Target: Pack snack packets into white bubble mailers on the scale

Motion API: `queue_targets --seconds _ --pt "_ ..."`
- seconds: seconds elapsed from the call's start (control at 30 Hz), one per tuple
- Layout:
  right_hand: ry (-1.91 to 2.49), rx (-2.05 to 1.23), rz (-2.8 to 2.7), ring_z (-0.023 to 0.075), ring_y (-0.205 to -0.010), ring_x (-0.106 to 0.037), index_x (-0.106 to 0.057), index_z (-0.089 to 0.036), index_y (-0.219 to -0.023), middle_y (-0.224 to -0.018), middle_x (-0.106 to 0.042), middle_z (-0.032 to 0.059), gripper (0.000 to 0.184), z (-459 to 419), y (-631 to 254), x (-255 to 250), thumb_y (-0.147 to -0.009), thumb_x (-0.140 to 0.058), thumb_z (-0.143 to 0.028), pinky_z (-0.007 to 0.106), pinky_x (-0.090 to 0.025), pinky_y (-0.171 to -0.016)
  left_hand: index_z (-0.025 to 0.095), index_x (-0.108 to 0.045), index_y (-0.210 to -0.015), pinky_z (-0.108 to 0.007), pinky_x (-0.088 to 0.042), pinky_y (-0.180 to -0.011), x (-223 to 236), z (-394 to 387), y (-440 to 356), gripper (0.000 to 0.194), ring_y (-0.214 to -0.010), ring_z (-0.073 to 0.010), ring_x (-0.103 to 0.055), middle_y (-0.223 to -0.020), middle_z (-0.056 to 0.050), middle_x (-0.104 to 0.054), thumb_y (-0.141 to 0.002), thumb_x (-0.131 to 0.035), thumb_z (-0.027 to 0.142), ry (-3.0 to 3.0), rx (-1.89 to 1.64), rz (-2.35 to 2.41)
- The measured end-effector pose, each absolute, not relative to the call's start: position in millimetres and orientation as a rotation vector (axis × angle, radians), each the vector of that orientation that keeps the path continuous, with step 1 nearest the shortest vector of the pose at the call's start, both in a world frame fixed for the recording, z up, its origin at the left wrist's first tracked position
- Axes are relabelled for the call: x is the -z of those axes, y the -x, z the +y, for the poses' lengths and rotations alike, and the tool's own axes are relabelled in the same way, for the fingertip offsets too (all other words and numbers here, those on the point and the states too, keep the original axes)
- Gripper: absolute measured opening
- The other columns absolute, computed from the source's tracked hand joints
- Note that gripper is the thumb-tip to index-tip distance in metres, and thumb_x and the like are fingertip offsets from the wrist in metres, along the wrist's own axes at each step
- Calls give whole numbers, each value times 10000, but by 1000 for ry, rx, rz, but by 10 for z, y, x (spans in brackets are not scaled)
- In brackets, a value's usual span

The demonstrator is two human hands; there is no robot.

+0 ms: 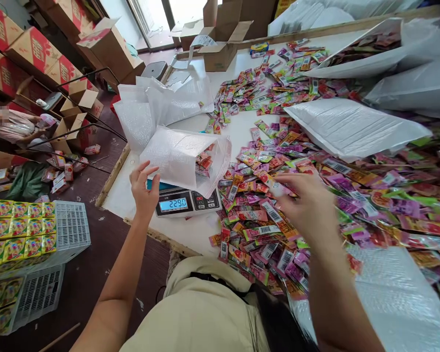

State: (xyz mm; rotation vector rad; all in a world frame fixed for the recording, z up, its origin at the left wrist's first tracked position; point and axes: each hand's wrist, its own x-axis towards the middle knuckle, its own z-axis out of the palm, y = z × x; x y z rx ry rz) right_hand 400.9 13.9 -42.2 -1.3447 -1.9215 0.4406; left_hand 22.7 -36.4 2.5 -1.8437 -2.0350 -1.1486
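Note:
A white bubble mailer (172, 151) lies on the digital scale (205, 199), its mouth facing right and several small packets (204, 163) showing inside. The lit scale display (174, 204) reads digits like 2290. My left hand (145, 190) is at the closed left end of the mailer, fingers apart and holding nothing. Over the pile of colourful stick packets (258, 215), my right hand (304, 200) pinches one stick packet (269, 182) between thumb and fingers. The hand is slightly blurred.
More bubble mailers (132, 117) lie behind the scale. A filled mailer (355, 127) rests on the pile at right. An opened carton (220, 54) stands at the back. Crates of yellow boxes (71, 222) are left on the floor, and a person (18, 127) sits beyond among cartons.

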Motion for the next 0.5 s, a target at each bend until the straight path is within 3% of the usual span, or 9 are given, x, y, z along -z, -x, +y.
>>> queue_targets --seconds 0.07,0.17,0.27,0.4,0.5 --pt "1221 -715 -1965 281 -930 -691 -670 -232 -1006 -974 -726 86 136 315 -3362 456 -888 -608 -256 479 -566 -865 265 -699 -1087 -504 -423 -1144 -24 -334 -298 164 -1285 -267 -564 -1299 -85 -641 -952 -614 302 1854 1148 -2034" --pt "1224 -863 -2103 298 -994 -673 -657 -175 -1038 -1068 -725 135 269 583 -2635 540 -788 -605 -94 431 -539 -850 270 -695 -1091 -512 -427 -1146 -37 -327 -344 164 -1289 -267 -563 -1303 -78 -640 -955 -610 303 1860 1130 -2040" --pt "1166 -873 -2226 284 -944 -673 -674 -178 -960 -1009 -729 122 273 647 -2555 485 -770 -545 -30 396 -516 -806 264 -693 -1089 -499 -433 -1137 -44 -381 -288 161 -1277 -265 -571 -1293 -87 -649 -958 -612 313 1855 1131 -2018" --pt "1094 -793 -1988 230 -832 -665 -688 -245 -937 -920 -715 43 109 352 -3546 236 -885 -594 -224 365 -515 -722 238 -684 -1094 -477 -435 -1125 -24 -494 -131 193 -1267 -262 -573 -1284 -111 -648 -971 -598 359 1798 1142 -2037" --pt "1381 -769 -1824 218 -666 -619 -674 -335 -1022 -820 -678 4 155 14 -4552 192 -913 -633 -438 356 -451 -557 220 -674 -1098 -465 -430 -1123 7 -526 -76 222 -1260 -263 -571 -1266 -125 -648 -973 -589 382 1733 1175 -2057"
